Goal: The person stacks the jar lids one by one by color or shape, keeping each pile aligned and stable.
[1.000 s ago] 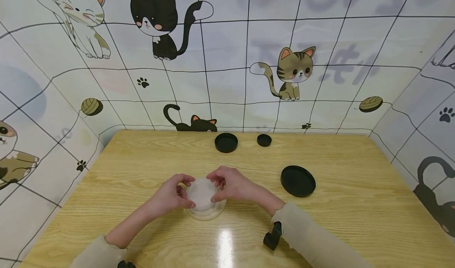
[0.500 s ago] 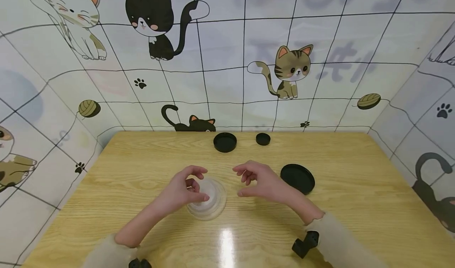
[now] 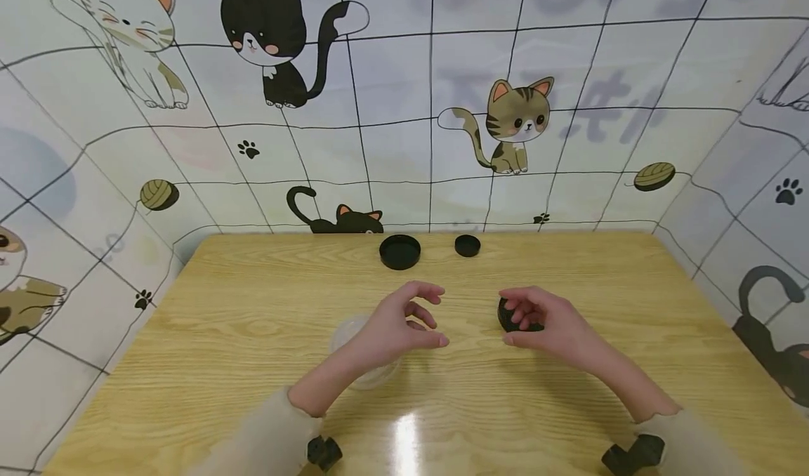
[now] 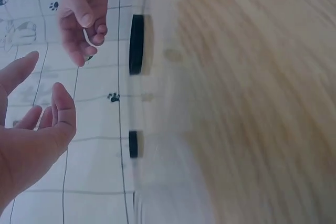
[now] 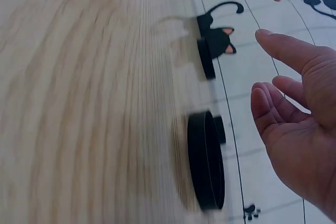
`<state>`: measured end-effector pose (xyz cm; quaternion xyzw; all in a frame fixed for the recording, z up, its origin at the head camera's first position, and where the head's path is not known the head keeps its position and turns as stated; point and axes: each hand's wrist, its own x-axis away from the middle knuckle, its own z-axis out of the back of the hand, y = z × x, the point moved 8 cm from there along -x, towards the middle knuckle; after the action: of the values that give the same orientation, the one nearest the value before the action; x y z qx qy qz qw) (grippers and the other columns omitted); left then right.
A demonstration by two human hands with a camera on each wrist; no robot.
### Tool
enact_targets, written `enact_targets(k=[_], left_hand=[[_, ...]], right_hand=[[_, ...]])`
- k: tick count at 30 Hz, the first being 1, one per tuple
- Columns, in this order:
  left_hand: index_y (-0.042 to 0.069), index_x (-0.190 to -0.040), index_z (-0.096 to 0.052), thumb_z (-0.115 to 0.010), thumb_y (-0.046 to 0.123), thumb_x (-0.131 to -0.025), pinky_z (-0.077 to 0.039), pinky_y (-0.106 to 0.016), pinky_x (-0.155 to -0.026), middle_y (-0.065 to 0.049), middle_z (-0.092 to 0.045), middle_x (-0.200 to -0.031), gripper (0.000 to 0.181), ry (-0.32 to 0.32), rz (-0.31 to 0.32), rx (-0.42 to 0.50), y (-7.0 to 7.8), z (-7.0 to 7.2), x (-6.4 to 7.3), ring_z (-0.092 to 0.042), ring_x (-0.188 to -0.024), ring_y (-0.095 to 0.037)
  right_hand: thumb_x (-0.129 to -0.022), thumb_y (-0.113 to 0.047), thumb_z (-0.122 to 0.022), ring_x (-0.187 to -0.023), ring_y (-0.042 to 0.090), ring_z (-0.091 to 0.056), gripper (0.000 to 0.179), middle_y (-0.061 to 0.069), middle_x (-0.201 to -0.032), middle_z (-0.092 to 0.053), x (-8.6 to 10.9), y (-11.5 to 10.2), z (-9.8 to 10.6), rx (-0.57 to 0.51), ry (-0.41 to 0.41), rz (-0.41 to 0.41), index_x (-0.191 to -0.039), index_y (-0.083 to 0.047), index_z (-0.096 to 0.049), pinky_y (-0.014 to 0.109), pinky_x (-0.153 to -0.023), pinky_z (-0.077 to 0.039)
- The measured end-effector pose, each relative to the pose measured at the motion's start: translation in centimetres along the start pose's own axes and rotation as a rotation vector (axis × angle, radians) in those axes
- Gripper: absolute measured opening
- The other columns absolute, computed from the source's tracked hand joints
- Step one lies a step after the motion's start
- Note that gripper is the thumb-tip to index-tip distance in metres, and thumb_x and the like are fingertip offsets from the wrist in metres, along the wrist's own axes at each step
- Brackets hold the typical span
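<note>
In the head view my left hand (image 3: 399,325) is above the table with its fingers spread apart from the thumb, holding nothing. Behind and below it sits a stack of clear round plastic pieces (image 3: 344,332), partly hidden by the hand and wrist. My right hand (image 3: 553,325) hovers over the largest black round shallow dish (image 3: 505,316), covering most of it. In the right wrist view, a gap shows between this dish (image 5: 205,163) and the right hand (image 5: 299,103). Fingers and thumb of that hand are loosely bent around nothing.
Toward the table's back edge lie a medium black round dish (image 3: 400,253) and a small one (image 3: 468,246). The wooden table (image 3: 253,293) ends at a wall covering (image 3: 404,146) printed with cats, with side panels left and right.
Both hands have let go of the clear plastic stack and moved right. My right hand has gone furthest, now over the largest black dish. The stack stays on the table.
</note>
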<state>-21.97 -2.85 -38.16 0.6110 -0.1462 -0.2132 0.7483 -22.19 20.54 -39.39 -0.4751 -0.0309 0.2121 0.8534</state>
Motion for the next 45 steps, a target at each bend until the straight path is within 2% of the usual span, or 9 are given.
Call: enact_targets(k=[4,7,12,16,21,26,30,38,45], left_hand=[[0.009,-0.138,-0.059,-0.086,0.003,-0.082,-0.057,-0.027,-0.079,-0.005,-0.056,-0.127,0.062,-0.009,0.012,0.003,-0.7,-2.1,-1.3,-0.064,-0.095,-0.017],[0.01,-0.137,-0.06,-0.087,0.003,-0.081,-0.057,-0.027,-0.077,-0.006,-0.057,-0.127,0.063,-0.009,0.021,0.002,-1.2,-3.3,-2.1,-0.064,-0.093,-0.016],[0.012,-0.138,-0.06,-0.088,0.006,-0.081,-0.056,-0.026,-0.07,-0.009,-0.058,-0.131,0.065,-0.005,0.03,-0.009,-2.0,-5.1,-3.8,-0.064,-0.092,-0.012],[0.013,-0.14,-0.059,-0.089,0.007,-0.08,-0.054,-0.027,-0.067,-0.01,-0.059,-0.133,0.067,0.022,0.067,0.017,-3.0,-5.9,-5.2,-0.064,-0.092,-0.011],[0.012,-0.144,-0.056,-0.088,0.003,-0.079,-0.054,-0.027,-0.07,-0.01,-0.058,-0.136,0.072,0.052,0.106,0.087,-3.9,-6.2,-6.5,-0.064,-0.094,-0.012],[0.009,-0.146,-0.054,-0.086,0.0,-0.08,-0.056,-0.029,-0.075,-0.012,-0.056,-0.139,0.074,0.032,0.115,0.127,-4.3,-6.7,-7.5,-0.065,-0.096,-0.013],[0.009,-0.147,-0.052,-0.087,0.001,-0.079,-0.055,-0.028,-0.076,-0.01,-0.055,-0.14,0.076,0.014,0.125,0.089,-4.8,-7.1,-8.2,-0.064,-0.097,-0.012],[0.007,-0.151,-0.048,-0.087,-0.002,-0.079,-0.055,-0.029,-0.078,-0.01,-0.053,-0.142,0.082,0.001,0.15,0.041,-5.6,-7.6,-9.4,-0.064,-0.097,-0.016],[0.006,-0.15,-0.048,-0.086,-0.004,-0.079,-0.055,-0.027,-0.082,-0.007,-0.056,-0.137,0.081,-0.027,0.156,0.031,-6.0,-8.1,-9.9,-0.064,-0.099,-0.013]], right_hand=[[-0.084,-0.004,-0.085,-0.087,0.017,-0.06,0.058,0.014,-0.11,-0.062,1.4,1.0,2.4,0.048,0.073,0.013,-0.134,0.005,-0.059,0.023,-0.075,-0.052],[-0.084,-0.004,-0.084,-0.089,0.017,-0.06,0.058,0.016,-0.114,-0.063,2.2,2.1,3.7,0.086,0.117,0.016,-0.136,0.005,-0.058,0.021,-0.078,-0.052],[-0.088,-0.011,-0.083,-0.1,0.013,-0.06,0.065,0.019,-0.126,-0.061,3.2,4.8,5.5,0.129,0.152,-0.078,-0.143,0.001,-0.053,0.015,-0.084,-0.048],[-0.088,-0.014,-0.083,-0.104,0.01,-0.059,0.07,0.022,-0.131,-0.058,3.7,6.1,6.4,0.147,0.153,-0.126,-0.147,0.001,-0.049,0.013,-0.086,-0.047],[-0.088,-0.013,-0.083,-0.105,0.011,-0.058,0.076,0.026,-0.135,-0.055,3.6,7.0,6.5,0.111,0.117,-0.16,-0.15,0.005,-0.044,0.018,-0.084,-0.05],[-0.087,-0.013,-0.084,-0.105,0.009,-0.059,0.08,0.027,-0.137,-0.054,3.4,7.9,6.2,0.077,0.086,-0.187,-0.151,0.007,-0.041,0.02,-0.084,-0.052],[-0.087,-0.015,-0.084,-0.108,0.012,-0.059,0.08,0.026,-0.137,-0.055,3.4,8.5,6.0,0.095,0.063,-0.188,-0.151,0.006,-0.041,0.02,-0.085,-0.051],[-0.082,-0.016,-0.089,-0.111,0.031,-0.059,0.084,0.025,-0.134,-0.058,2.7,8.8,5.1,0.137,0.018,-0.169,-0.148,0.009,-0.043,0.023,-0.085,-0.051],[-0.08,-0.018,-0.09,-0.109,0.029,-0.055,0.087,0.025,-0.133,-0.058,2.5,9.0,4.7,0.129,0.003,-0.19,-0.147,0.01,-0.043,0.021,-0.084,-0.047]])
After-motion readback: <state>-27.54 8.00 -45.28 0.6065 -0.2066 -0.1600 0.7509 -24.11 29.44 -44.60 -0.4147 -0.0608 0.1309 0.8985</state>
